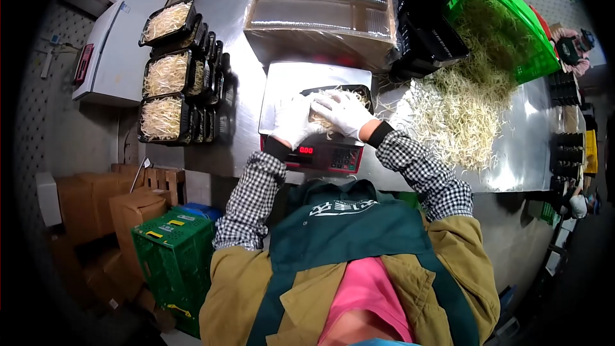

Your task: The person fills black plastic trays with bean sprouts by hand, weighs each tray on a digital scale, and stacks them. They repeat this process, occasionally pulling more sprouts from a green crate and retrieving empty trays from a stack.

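Both my hands wear white gloves and meet over a black plastic tray [366, 95] on the scale's metal platform [282, 77]. My left hand [293, 119] is closed at the near left side of the tray, against a bunch of bean sprouts [318, 119]. From the right, my right hand [344, 113] curls its fingers over the same sprouts, and some strands hang out below. The tray is partly hidden behind my hands. Below them, the red scale's display [306, 150] shows 0.00.
To the left, stacked black trays full of sprouts [168, 74] stand on the steel table. A loose sprout pile [458, 122] spills from a green crate [538, 64] on the right. Behind the scale are a plastic-wrapped box [320, 45] and empty black trays [432, 41].
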The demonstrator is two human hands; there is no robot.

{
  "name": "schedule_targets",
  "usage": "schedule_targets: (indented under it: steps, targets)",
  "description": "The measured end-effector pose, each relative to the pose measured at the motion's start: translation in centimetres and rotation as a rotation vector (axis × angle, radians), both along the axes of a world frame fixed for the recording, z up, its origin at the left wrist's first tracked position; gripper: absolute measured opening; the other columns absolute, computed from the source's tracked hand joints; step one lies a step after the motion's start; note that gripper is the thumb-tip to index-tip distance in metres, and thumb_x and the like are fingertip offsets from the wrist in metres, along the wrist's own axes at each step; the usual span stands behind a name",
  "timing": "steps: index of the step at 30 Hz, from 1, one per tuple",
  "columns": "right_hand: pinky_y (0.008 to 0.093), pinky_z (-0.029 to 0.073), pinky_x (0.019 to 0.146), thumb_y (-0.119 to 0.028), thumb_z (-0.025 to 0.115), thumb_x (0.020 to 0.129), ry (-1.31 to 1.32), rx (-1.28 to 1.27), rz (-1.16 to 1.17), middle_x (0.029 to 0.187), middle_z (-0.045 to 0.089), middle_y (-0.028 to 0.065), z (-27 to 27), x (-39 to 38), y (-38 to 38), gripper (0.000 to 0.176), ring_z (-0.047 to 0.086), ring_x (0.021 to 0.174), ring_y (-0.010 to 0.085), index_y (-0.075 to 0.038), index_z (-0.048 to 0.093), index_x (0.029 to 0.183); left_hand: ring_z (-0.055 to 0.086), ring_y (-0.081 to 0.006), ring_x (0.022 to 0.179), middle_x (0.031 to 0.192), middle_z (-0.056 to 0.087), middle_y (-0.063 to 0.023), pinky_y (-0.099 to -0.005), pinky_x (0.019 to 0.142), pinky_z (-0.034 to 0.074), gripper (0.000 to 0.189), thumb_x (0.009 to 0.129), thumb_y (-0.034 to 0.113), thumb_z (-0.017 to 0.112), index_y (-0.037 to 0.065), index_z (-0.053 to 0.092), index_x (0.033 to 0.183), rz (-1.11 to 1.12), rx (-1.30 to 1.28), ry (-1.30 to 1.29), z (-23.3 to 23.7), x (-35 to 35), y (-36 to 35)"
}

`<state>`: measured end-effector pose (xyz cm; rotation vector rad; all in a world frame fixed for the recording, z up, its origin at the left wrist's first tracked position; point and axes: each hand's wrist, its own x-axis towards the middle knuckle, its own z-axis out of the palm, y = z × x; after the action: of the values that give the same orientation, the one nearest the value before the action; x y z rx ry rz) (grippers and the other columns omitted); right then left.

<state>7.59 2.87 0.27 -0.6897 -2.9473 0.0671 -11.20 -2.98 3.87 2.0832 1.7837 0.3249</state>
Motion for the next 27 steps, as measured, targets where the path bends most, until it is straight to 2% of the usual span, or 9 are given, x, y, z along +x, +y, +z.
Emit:
schedule_targets:
  steps: [3,4,5,9,13,17,21,24,27]
  targets:
    - [0.0462,0.041,0.106,-0.027,0.078,0.071,-0.105,-0.145,0.048,0.148,0.043,0.0073,4.9,0.7,0.7,0.081,0.045,0.132,0.03,-0.021,0.043,0.145,0.054,-0.0308,0.116,0.121,0.06,-0.0129,-0.0471,0.101,0.037,0.076,0.063,0.043,0.085,0.009,0.058,0.125,-0.032,-0.015,0.04,1.7,0.5,0.0]
    - [0.0459,0.047,0.1,-0.027,0.072,0.078,0.026,-0.157,0.115,0.142,0.049,0.0104,5.5,1.6,1.4,0.065,0.052,0.125,0.0324,-0.017,0.049,0.138,0.055,-0.0314,0.115,0.121,0.06,-0.0143,-0.0469,0.1,0.039,0.076,0.064,0.043,0.085,0.007,0.058,0.125,-0.055,0.049,-0.028,1.1,-0.2,-0.5]
    - [0.043,0.048,0.099,-0.024,0.075,0.074,0.185,-0.242,0.135,0.14,0.051,0.0133,4.1,3.2,2.5,0.07,0.056,0.12,0.0347,-0.016,0.049,0.138,0.056,-0.0321,0.114,0.122,0.06,-0.0157,-0.0467,0.098,0.041,0.076,0.065,0.043,0.085,0.005,0.057,0.125,-0.08,0.119,-0.094,0.7,-1.0,-0.7]
    - [0.0424,0.048,0.099,-0.011,0.078,0.065,0.103,-0.415,-0.205,0.137,0.053,0.0173,7.7,6.0,2.0,0.087,0.057,0.118,0.0365,-0.013,0.041,0.144,0.045,-0.0369,0.129,0.138,0.049,-0.0194,-0.0449,0.109,0.035,0.1,0.058,0.03,0.09,0.004,0.043,0.142,-0.113,0.135,-0.275,0.5,-2.1,-1.7]
    - [0.0425,0.049,0.09,-0.013,0.077,0.066,0.076,-0.169,-0.203,0.122,0.059,0.0165,2.1,3.9,0.6,0.073,0.061,0.102,0.0339,-0.006,0.048,0.133,0.042,-0.0389,0.131,0.138,0.049,-0.0198,-0.0494,0.112,0.031,0.098,0.06,0.03,0.089,0.006,0.043,0.143,-0.195,0.198,-0.212,-0.7,1.0,-0.4]
    - [0.0415,0.045,0.095,-0.011,0.07,0.073,0.074,-0.332,-0.379,0.127,0.057,0.0156,2.3,3.2,-0.4,0.064,0.059,0.108,0.0309,-0.004,0.049,0.133,0.042,-0.0355,0.132,0.142,0.047,-0.0157,-0.0489,0.112,0.031,0.092,0.065,0.03,0.086,0.011,0.043,0.144,-0.273,0.283,-0.106,-2.6,1.2,1.0]
    - [0.0433,0.046,0.098,-0.006,0.065,0.077,0.424,-0.084,-0.319,0.135,0.054,0.0164,3.6,5.3,-3.6,0.062,0.055,0.117,0.0323,-0.004,0.048,0.136,0.044,-0.0346,0.13,0.141,0.049,-0.0148,-0.0478,0.11,0.033,0.089,0.065,0.03,0.086,0.01,0.045,0.142,-0.289,0.312,-0.053,-4.0,1.2,1.5]
    - [0.0434,0.049,0.095,-0.011,0.061,0.084,0.611,-0.268,-0.522,0.132,0.056,0.0178,2.5,10.9,-5.2,0.055,0.059,0.113,0.0343,-0.008,0.049,0.137,0.041,-0.0353,0.133,0.144,0.046,-0.016,-0.0489,0.111,0.032,0.09,0.067,0.028,0.085,0.008,0.043,0.144,-0.306,0.184,-0.094,-2.2,1.0,1.5]
    - [0.0424,0.039,0.108,-0.039,0.077,0.075,0.325,-0.177,-0.919,0.14,0.05,0.0202,-3.1,21.9,-6.8,0.085,0.049,0.128,0.0352,-0.003,0.041,0.143,0.027,-0.0386,0.143,0.151,0.036,-0.0188,-0.0605,0.113,0.023,0.094,0.066,0.026,0.084,0.009,0.039,0.147,-0.211,0.041,0.21,4.3,3.8,-0.5]
